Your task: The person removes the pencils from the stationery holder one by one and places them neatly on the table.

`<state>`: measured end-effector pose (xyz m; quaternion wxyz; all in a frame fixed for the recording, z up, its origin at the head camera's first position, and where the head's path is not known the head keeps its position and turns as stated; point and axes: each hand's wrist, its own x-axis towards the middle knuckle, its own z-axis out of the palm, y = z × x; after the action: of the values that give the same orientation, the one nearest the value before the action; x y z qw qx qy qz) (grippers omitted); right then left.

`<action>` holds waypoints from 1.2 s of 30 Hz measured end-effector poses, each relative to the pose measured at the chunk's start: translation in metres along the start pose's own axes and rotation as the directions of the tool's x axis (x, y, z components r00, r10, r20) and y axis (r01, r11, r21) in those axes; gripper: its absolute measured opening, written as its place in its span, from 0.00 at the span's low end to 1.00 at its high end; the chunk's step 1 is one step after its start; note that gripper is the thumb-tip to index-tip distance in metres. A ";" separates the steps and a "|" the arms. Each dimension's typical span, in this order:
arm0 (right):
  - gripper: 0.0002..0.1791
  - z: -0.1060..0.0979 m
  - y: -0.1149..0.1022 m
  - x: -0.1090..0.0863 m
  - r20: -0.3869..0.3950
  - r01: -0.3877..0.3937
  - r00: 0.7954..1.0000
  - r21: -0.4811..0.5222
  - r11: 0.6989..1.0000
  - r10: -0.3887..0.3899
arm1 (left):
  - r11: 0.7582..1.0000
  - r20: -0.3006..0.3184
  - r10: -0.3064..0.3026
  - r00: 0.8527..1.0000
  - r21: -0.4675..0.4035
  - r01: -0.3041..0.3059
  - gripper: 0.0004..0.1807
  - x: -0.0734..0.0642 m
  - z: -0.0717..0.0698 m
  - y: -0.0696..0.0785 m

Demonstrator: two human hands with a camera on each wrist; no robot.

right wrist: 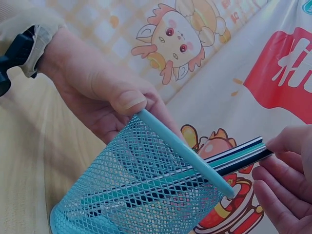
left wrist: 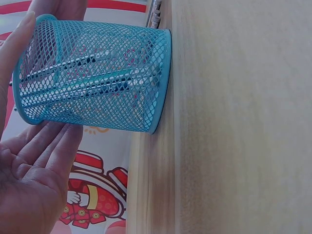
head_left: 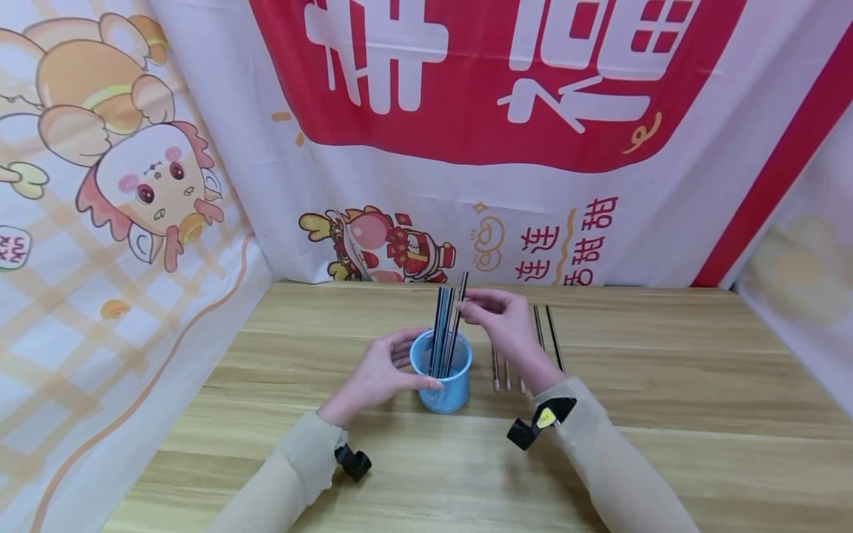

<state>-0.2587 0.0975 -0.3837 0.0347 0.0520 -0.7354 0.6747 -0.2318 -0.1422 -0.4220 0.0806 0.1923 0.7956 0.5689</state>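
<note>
- One blue mesh cup (head_left: 445,400) stands upright on a wood-grain surface (head_left: 413,474), centre of the scene.
- A left hand (head_left: 383,372) grips the cup near its rim, thumb on the near side and fingers at the back.
- A right hand (head_left: 503,318) pinches the upper part of a dark stick (head_left: 455,334), whose lower end is inside the cup.
- Several upright sticks (head_left: 440,326) lean beside it, rising above the rim.
- Loose sticks (head_left: 556,340) lie to the right, partly hidden by the right hand.
</note>
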 end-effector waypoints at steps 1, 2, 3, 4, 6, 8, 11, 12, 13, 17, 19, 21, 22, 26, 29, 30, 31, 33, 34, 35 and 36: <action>0.19 0.000 0.000 0.000 0.000 0.000 1.000 0.003 1.000 0.000 | 1.000 0.001 0.001 1.000 0.000 -0.001 0.46 0.000 0.000 0.000; 0.19 -0.001 -0.001 0.000 -0.002 -0.001 1.000 0.004 1.000 0.001 | 1.000 0.002 0.002 1.000 0.000 -0.002 0.46 0.000 0.000 0.000; 0.19 -0.001 -0.001 0.000 -0.004 -0.003 1.000 0.003 1.000 0.003 | 1.000 0.002 0.003 1.000 0.000 -0.003 0.46 0.000 0.000 0.000; 0.19 -0.002 -0.002 0.000 -0.007 -0.005 1.000 0.006 1.000 0.005 | 1.000 0.002 0.004 1.000 -0.001 -0.004 0.46 0.000 0.000 0.000; 0.20 -0.004 -0.003 0.000 -0.010 -0.001 1.000 0.025 1.000 0.001 | 1.000 0.001 0.005 1.000 0.000 -0.005 0.46 0.000 0.000 -0.001; 0.20 -0.006 -0.005 -0.001 -0.016 0.006 1.000 0.045 0.999 -0.005 | 1.000 -0.001 0.005 1.000 0.001 -0.005 0.46 0.000 0.000 -0.002; 0.20 -0.009 -0.009 -0.001 -0.023 0.032 0.999 0.086 0.996 -0.031 | 1.000 -0.005 0.001 1.000 0.003 -0.001 0.46 0.000 0.000 -0.002; 0.20 -0.010 -0.011 -0.001 -0.027 0.040 0.999 0.096 0.995 -0.037 | 1.000 -0.005 0.000 1.000 0.002 0.000 0.46 0.000 0.000 -0.002; 0.20 -0.011 -0.012 -0.001 -0.032 0.046 0.999 0.099 0.994 -0.043 | 1.000 -0.006 -0.001 1.000 0.003 0.001 0.46 0.000 0.000 -0.002; 0.20 -0.015 -0.017 0.000 -0.063 0.079 0.995 0.127 0.989 -0.072 | 1.000 -0.006 -0.003 1.000 0.002 0.003 0.46 0.000 0.000 -0.001; 0.19 -0.017 -0.019 0.000 -0.082 0.102 0.992 0.138 0.985 -0.091 | 1.000 -0.005 -0.004 1.000 0.002 0.004 0.46 -0.001 0.000 -0.001; 0.19 -0.021 -0.021 0.001 -0.095 0.126 0.989 0.161 0.979 -0.112 | 1.000 -0.005 0.000 1.000 -0.003 0.000 0.46 -0.001 0.000 -0.001; 0.18 -0.022 -0.023 0.002 -0.103 0.136 0.988 0.171 0.976 -0.119 | 1.000 -0.004 0.002 1.000 -0.006 -0.002 0.46 -0.001 0.000 -0.001; 0.18 -0.032 -0.030 0.002 -0.139 0.163 0.981 0.199 0.966 -0.137 | 1.000 -0.003 0.006 1.000 -0.005 -0.006 0.47 -0.001 0.000 -0.002; 0.18 -0.040 -0.035 0.002 -0.166 0.185 0.975 0.215 0.959 -0.150 | 1.000 -0.001 0.007 1.000 0.000 -0.007 0.47 0.000 0.000 -0.002; 0.18 -0.043 -0.036 0.002 -0.173 0.193 0.973 0.228 0.954 -0.155 | 1.000 -0.001 0.008 1.000 -0.001 -0.008 0.47 0.000 0.000 -0.002; 0.18 -0.045 -0.037 0.002 -0.178 0.201 0.971 0.245 0.948 -0.159 | 1.000 0.000 0.009 1.000 0.000 -0.009 0.47 0.000 0.000 -0.002; 0.17 -0.051 -0.038 0.003 -0.189 0.208 0.969 0.269 0.940 -0.160 | 1.000 -0.001 0.008 1.000 -0.001 -0.008 0.47 0.000 0.000 -0.001; 0.17 -0.053 -0.039 0.003 -0.194 0.210 0.968 0.276 0.938 -0.160 | 1.000 -0.002 0.007 1.000 0.000 -0.007 0.47 0.000 0.000 -0.001; 0.16 -0.055 -0.039 0.004 -0.198 0.213 0.967 0.287 0.934 -0.159 | 1.000 -0.002 0.007 1.000 -0.001 -0.007 0.47 0.000 0.000 -0.001; 0.16 -0.057 -0.039 0.004 -0.203 0.213 0.967 0.302 0.929 -0.155 | 1.000 -0.003 0.006 1.000 0.000 -0.006 0.47 0.000 0.001 -0.001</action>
<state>-0.2592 0.1511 -0.3397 0.1538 0.0662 -0.6017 0.7810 -0.2315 -0.1423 -0.4232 0.0776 0.1939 0.7950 0.5696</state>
